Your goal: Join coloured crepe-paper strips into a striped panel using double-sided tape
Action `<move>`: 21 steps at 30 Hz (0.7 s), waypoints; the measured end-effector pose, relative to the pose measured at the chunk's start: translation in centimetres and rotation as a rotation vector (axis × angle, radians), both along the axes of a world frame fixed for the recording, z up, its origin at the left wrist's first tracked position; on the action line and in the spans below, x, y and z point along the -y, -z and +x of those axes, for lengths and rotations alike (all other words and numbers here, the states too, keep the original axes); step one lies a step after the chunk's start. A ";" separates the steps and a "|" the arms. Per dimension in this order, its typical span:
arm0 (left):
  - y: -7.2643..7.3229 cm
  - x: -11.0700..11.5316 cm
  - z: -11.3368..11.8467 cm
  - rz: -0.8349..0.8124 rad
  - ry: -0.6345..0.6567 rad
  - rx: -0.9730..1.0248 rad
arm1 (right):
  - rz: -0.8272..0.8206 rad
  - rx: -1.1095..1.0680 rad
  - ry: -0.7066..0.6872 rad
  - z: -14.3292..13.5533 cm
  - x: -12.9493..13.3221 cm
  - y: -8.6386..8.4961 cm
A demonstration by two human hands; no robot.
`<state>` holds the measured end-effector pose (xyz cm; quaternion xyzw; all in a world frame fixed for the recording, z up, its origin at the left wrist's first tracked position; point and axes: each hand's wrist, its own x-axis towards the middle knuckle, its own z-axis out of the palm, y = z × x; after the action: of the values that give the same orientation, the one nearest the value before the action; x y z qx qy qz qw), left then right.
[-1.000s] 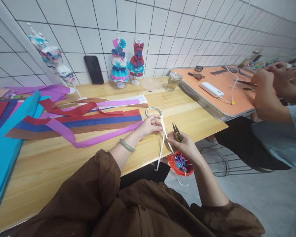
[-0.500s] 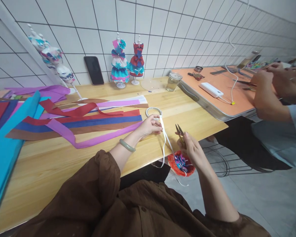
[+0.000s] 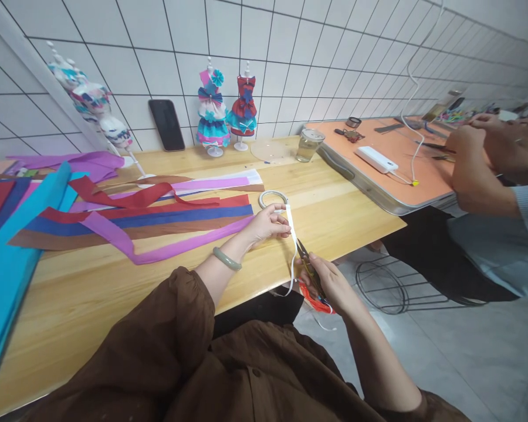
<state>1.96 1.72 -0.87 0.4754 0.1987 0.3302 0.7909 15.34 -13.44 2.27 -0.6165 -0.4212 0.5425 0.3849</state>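
Between the fingertips of my left hand (image 3: pixel 270 225) is a narrow white strip of tape (image 3: pixel 289 218), which hangs down over the table's front edge. My right hand (image 3: pixel 328 278) is closed on a pair of dark scissors (image 3: pixel 306 257), whose blades point up and left and lie close beside the hanging strip. Whether the blades touch the strip I cannot tell. Just behind my left hand a roll of tape (image 3: pixel 273 193) lies on the wooden table (image 3: pixel 347 205). Below my right hand a red basket (image 3: pixel 310 296) is partly hidden.
Coloured fabric strips (image 3: pixel 180 220) spread over the left of the table. At the wall stand a phone (image 3: pixel 167 125) and small dress forms (image 3: pixel 212 117). A glass jar (image 3: pixel 309 145) sits near an orange table (image 3: pixel 374 140), where another person's arms (image 3: pixel 475 158) rest.
My right hand has moved left and down, bringing the scissors' blades from apart from the white strip to close beside it. The basket is now more covered. My left hand stays put.
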 end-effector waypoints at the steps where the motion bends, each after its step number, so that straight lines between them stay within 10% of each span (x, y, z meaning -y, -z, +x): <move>1: 0.0 0.0 0.0 -0.003 0.000 0.006 | 0.004 0.000 -0.009 -0.1 -0.1 0.0; 21: -0.1 0.1 0.2 -0.019 -0.033 0.025 | 0.114 0.091 0.055 -1.3 -3.0 0.1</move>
<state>2.14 1.58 -0.82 0.4605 0.1996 0.3471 0.7922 14.02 -10.45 2.16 -0.6288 -0.4515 0.4785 0.4146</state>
